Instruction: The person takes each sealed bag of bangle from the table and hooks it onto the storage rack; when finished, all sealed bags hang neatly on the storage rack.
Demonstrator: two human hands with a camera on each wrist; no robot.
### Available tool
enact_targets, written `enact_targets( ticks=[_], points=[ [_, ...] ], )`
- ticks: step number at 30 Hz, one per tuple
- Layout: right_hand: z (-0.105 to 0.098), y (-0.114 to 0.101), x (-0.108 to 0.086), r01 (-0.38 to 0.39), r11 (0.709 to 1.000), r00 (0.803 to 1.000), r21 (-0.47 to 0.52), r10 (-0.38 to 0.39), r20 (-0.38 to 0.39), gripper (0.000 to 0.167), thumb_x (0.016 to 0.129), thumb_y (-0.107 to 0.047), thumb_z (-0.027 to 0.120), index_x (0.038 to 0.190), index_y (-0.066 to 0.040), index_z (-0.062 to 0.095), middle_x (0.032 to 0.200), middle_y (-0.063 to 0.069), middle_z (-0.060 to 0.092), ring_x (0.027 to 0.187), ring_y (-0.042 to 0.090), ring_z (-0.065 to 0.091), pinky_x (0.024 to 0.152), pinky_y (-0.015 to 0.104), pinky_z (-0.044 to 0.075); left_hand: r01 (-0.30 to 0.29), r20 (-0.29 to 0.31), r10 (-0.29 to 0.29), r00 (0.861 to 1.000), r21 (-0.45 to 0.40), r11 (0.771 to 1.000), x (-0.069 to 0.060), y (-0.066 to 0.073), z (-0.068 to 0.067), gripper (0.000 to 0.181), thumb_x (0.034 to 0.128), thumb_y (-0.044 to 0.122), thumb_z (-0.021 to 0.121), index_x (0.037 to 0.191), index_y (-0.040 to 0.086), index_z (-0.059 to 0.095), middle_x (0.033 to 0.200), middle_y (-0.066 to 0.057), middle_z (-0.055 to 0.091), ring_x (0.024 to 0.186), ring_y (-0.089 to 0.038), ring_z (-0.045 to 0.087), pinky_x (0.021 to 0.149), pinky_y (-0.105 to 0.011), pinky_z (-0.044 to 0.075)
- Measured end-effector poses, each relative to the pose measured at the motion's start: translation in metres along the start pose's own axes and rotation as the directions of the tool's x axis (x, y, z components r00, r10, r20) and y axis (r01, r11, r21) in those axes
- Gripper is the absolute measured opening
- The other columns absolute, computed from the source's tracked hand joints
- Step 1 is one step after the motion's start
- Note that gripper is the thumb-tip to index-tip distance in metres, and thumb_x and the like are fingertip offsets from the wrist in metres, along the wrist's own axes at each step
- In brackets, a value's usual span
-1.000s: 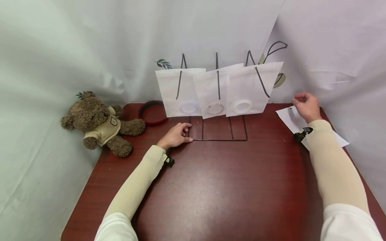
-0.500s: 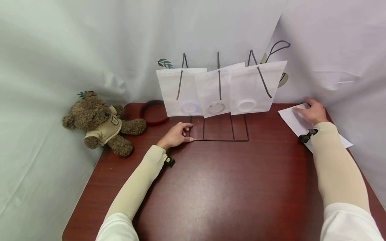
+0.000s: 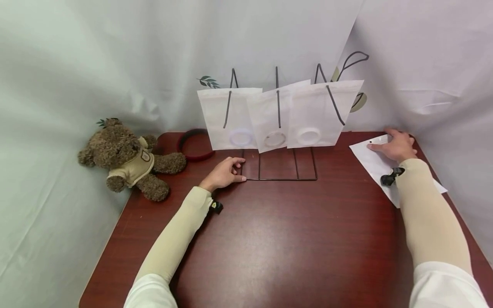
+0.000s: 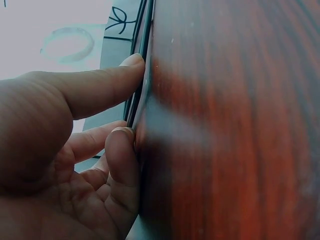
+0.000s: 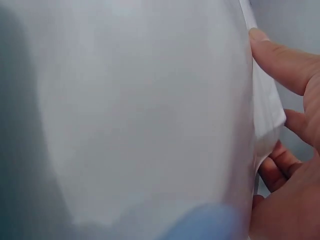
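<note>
My left hand (image 3: 225,173) holds the front left corner of a black wire display rack (image 3: 285,179), with thumb and fingers against the thin wire (image 4: 142,45). On its hooks hang three white pouches: a left pouch (image 3: 221,111), a middle pouch (image 3: 265,111) and a right pouch (image 3: 313,107). A ring-shaped thing shows faintly through each. At the table's right edge my right hand (image 3: 398,146) pinches another white pouch (image 3: 369,160) near its far end, beside a small punched hole. In the right wrist view the pouch's pale surface (image 5: 145,115) hides most of the scene.
A brown teddy bear (image 3: 115,145) in a beige shirt sits at the table's back left. Between bear and rack lies a dark red ring-shaped band (image 3: 195,157). White curtains (image 3: 161,51) hang close around the wooden table (image 3: 285,239), behind and on both sides.
My right hand has come down onto the loose pouch and now grips its far end. The pouch has shifted slightly, its near corner showing more. My left hand stays put on the rack.
</note>
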State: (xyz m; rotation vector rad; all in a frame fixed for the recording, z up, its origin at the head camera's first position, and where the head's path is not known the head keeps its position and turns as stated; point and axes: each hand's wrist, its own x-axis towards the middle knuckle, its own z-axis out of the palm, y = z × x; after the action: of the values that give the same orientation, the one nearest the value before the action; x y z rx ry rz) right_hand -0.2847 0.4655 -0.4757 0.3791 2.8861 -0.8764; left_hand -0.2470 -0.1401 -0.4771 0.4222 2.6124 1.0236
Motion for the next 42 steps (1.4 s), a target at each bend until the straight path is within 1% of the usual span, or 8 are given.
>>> enact_targets(
  ticks=[6,9,12,18,27,33,37,42],
  points=[
    [0.003,-0.002,-0.007,0.015,1.0,1.0,0.02,-0.014,-0.023,0.099,0.091,-0.06,0.077,0.16,-0.002,0.038,0.159,0.039,0.033,0.144,0.059,0.03,0.114,0.073,0.026,-0.009,0.0,0.009,1.0,-0.001,1.0,0.0,0.0,0.0,0.069,0.0884,0.019,0.088,0.15,0.011,0.058,0.123,-0.009,0.059,0.099,-0.02,0.057,0.091,-0.033,0.045],
    [0.006,0.0,-0.011,0.045,0.999,0.998,0.028,-0.044,-0.039,0.085,0.093,-0.057,0.076,0.148,0.002,0.05,0.148,0.038,0.045,0.129,0.053,0.042,0.106,0.062,0.036,-0.012,0.0,0.012,1.0,0.004,1.0,0.0,0.0,0.0,0.069,0.088,0.019,0.088,0.149,0.01,0.058,0.122,-0.009,0.06,0.098,-0.019,0.057,0.09,-0.032,0.045],
    [0.008,0.003,-0.014,0.06,0.998,0.997,0.021,-0.059,-0.052,0.077,0.094,-0.057,0.074,0.137,0.004,0.054,0.138,0.035,0.052,0.119,0.048,0.047,0.097,0.053,0.037,-0.015,0.003,0.015,1.0,0.003,1.0,0.001,0.0,0.001,0.069,0.0879,0.02,0.088,0.149,0.01,0.058,0.122,-0.009,0.06,0.098,-0.019,0.057,0.091,-0.032,0.045],
    [0.006,0.001,-0.018,0.113,0.993,0.992,0.02,-0.112,-0.052,0.065,0.097,-0.054,0.072,0.125,0.002,0.056,0.128,0.032,0.056,0.109,0.044,0.049,0.088,0.046,0.036,-0.018,0.005,0.018,1.0,-0.001,1.0,0.002,-0.001,0.002,0.069,0.0875,0.02,0.088,0.149,0.01,0.059,0.122,-0.009,0.06,0.098,-0.02,0.057,0.091,-0.033,0.046],
    [0.0,-0.011,-0.04,0.123,0.989,0.992,0.078,-0.121,-0.029,0.064,0.104,-0.051,0.061,0.132,0.005,0.05,0.133,0.031,0.051,0.11,0.044,0.046,0.087,0.053,0.038,-0.019,0.009,0.019,1.0,0.002,1.0,0.002,-0.001,0.003,0.069,0.0883,0.021,0.088,0.15,0.011,0.058,0.123,-0.01,0.06,0.099,-0.02,0.058,0.091,-0.033,0.046],
    [-0.005,-0.014,-0.054,0.15,0.981,0.988,0.121,-0.145,-0.048,0.057,0.107,-0.049,0.055,0.136,0.0,0.052,0.136,0.026,0.053,0.112,0.037,0.045,0.086,0.043,0.037,-0.023,0.003,0.023,1.0,0.003,1.0,0.001,0.0,0.002,0.069,0.0879,0.022,0.088,0.149,0.011,0.058,0.122,-0.009,0.059,0.098,-0.02,0.057,0.09,-0.033,0.046],
    [-0.01,-0.017,-0.062,0.177,0.972,0.982,0.156,-0.164,-0.095,0.048,0.107,-0.045,0.057,0.137,-0.006,0.057,0.135,0.016,0.055,0.111,0.028,0.045,0.086,0.033,0.035,-0.024,0.001,0.024,1.0,0.001,1.0,0.001,0.0,0.002,0.069,0.0877,0.022,0.088,0.149,0.011,0.058,0.122,-0.009,0.059,0.098,-0.02,0.057,0.09,-0.033,0.045],
    [-0.018,-0.021,-0.074,0.205,0.959,0.972,0.197,-0.176,-0.155,0.038,0.105,-0.043,0.063,0.133,-0.017,0.063,0.112,-0.016,0.058,0.091,0.011,0.049,0.076,0.023,0.038,-0.014,0.0,0.014,1.0,-0.005,1.0,0.0,-0.001,0.001,0.069,0.0878,0.021,0.088,0.149,0.011,0.058,0.122,-0.009,0.059,0.098,-0.02,0.057,0.09,-0.034,0.045]
  ],
)
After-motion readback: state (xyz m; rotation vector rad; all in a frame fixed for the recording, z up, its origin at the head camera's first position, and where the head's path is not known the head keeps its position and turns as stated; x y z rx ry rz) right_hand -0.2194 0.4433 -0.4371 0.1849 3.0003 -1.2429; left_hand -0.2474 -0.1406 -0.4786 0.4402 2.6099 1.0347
